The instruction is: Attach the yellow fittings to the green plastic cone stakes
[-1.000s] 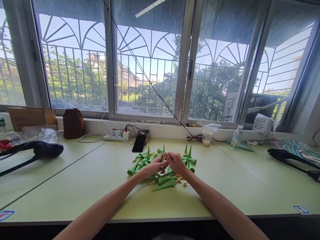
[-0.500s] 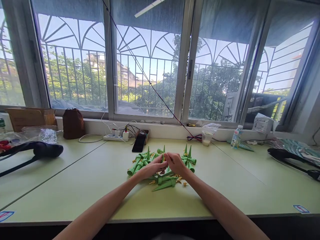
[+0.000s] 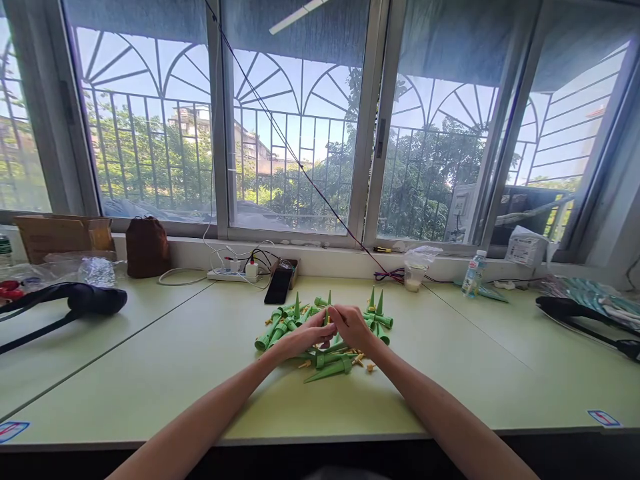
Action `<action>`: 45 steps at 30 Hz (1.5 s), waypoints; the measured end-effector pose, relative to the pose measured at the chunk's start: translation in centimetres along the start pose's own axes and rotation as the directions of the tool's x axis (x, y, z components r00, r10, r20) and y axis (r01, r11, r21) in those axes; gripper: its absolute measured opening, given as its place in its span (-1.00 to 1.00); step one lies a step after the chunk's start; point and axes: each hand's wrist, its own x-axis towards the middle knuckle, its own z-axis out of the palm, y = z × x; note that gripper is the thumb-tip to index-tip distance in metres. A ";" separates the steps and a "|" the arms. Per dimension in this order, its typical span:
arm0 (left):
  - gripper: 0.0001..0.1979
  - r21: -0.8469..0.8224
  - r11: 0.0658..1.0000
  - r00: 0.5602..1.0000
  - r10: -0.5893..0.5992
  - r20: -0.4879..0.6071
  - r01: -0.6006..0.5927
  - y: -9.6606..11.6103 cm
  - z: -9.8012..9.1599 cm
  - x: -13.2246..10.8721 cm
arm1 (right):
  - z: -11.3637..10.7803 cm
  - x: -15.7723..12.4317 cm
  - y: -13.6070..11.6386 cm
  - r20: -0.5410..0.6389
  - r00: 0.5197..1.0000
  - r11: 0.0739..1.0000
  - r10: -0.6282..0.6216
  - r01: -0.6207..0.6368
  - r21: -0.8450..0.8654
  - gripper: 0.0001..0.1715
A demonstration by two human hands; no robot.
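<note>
My left hand and my right hand meet over the middle of a pile of green plastic parts. Both are closed around a green watering spike, whose pointed tip rises above the fingers. A bit of yellow shows between my hands, but the fingers hide most of what they grip. Around them lie several more green spikes, some on their sides and some with points up. Small yellow valve-like pieces are scattered among them, nearest to my right wrist.
Behind the pile, a black phone leans by a small box, near a white power strip. A plastic cup and a bottle stand back right. Black curved objects lie at left and right.
Almost nothing differs. My hands stay together at the same place over the pile, still closed on the spike; the whole view has shifted very slightly.
</note>
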 end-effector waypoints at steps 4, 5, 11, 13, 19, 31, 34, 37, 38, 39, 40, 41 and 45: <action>-0.63 0.005 1.000 1.000 0.008 -0.011 -0.008 -0.1 0.0 0.1 | 0.0 0.0 0.1 0.004 1.000 1.000 0.012 -0.012 0.001 -0.44; -0.63 0.008 1.000 1.000 0.009 -0.012 -0.009 -0.1 -0.1 0.1 | 0.0 0.0 0.2 0.002 1.000 1.000 0.016 -0.016 0.006 -0.44; -0.60 0.033 0.999 0.999 0.004 -0.049 -0.002 -0.1 0.1 0.2 | 0.1 -0.1 0.2 -0.024 0.999 0.999 0.033 -0.032 0.026 -0.43; -0.60 0.020 1.000 0.998 0.008 -0.054 -0.007 -0.1 0.2 0.2 | 0.2 -0.1 0.2 -0.041 0.999 0.999 0.033 -0.032 0.020 -0.41; -0.59 0.045 0.999 0.997 0.018 -0.079 -0.014 -0.1 0.4 0.3 | 0.2 0.0 -0.1 -0.108 0.994 0.999 0.035 -0.033 0.021 -0.41; -0.56 0.089 0.995 0.991 0.050 -0.120 -0.040 0.2 0.5 0.3 | 0.4 -0.1 0.3 -0.137 0.989 0.999 0.050 -0.048 0.013 -0.39; -0.55 0.142 0.988 0.989 0.074 -0.129 -0.055 0.4 0.6 0.2 | 0.3 0.0 0.3 -0.144 0.989 0.999 0.046 -0.045 0.011 -0.40; -0.54 0.190 0.980 0.988 0.082 -0.133 -0.056 0.8 0.6 0.1 | 0.3 0.0 0.2 -0.149 0.988 0.999 0.041 -0.041 0.001 -0.40; -0.53 0.202 0.978 0.988 0.080 -0.133 -0.052 0.9 0.6 0.1 | 0.3 0.0 0.2 -0.150 0.988 0.999 0.040 -0.041 -0.002 -0.40; -0.52 0.213 0.976 0.988 0.079 -0.134 -0.049 0.9 0.6 0.1 | 0.3 0.0 0.2 -0.151 0.988 0.999 0.040 -0.041 -0.005 -0.40; -0.51 0.229 0.972 0.988 0.079 -0.136 -0.046 0.9 0.6 0.1 | 0.3 0.0 0.2 -0.152 0.988 0.999 0.040 -0.041 -0.006 -0.40; -0.50 0.249 0.968 0.987 0.080 -0.139 -0.044 0.8 0.5 0.2 | 0.3 0.0 0.2 -0.153 0.987 0.999 0.041 -0.042 -0.008 -0.41; -0.50 0.354 0.934 0.977 0.126 -0.175 -0.057 0.3 0.4 0.4 | 0.3 0.1 0.1 -0.164 0.985 0.998 0.057 -0.061 -0.021 -0.44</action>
